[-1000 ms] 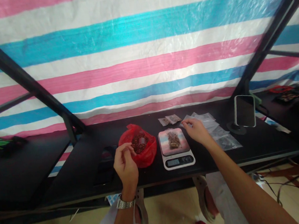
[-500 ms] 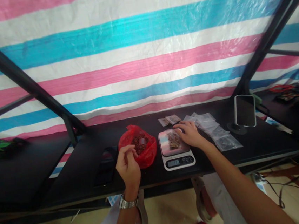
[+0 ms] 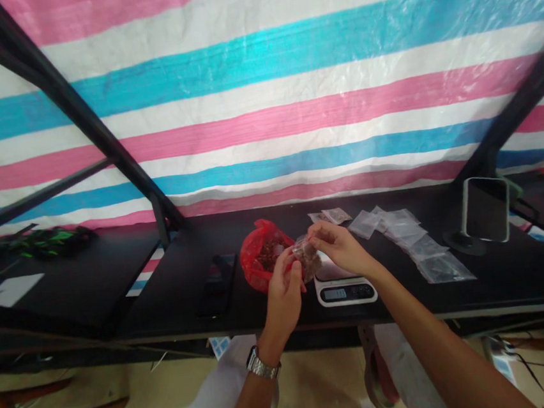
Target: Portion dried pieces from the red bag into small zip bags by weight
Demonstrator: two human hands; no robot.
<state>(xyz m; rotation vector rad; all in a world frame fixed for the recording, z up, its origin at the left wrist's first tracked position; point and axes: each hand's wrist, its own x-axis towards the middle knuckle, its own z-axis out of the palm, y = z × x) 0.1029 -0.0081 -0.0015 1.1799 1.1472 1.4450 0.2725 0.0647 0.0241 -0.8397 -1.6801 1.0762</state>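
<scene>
A small clear plastic bag (image 3: 309,266) with brownish bits inside is held up between my two hands. My left hand (image 3: 284,286) grips its left side, fingers closed. At its top edge, my right hand (image 3: 337,244) pinches the plastic. Just below and to the right lies a white digital scale (image 3: 346,292) with a lit display, its plate partly hidden by my right hand and the bag. Left of the bag, an open red plastic bag (image 3: 255,271) holds reddish-brown bits and a small clear container-like object (image 3: 279,251).
Two filled small bags (image 3: 335,215) lie behind the scale. Several flat clear bags (image 3: 414,238) spread to the right. A phone-like screen on a stand (image 3: 487,210) is further right; a dark flat device (image 3: 218,285) lies left. Black frame bars (image 3: 102,143) rise at both sides.
My right hand has lifted the small filled bag off the scale and moved left with it. My left hand has left the red bag and now grips the small bag too. The view has shifted.
</scene>
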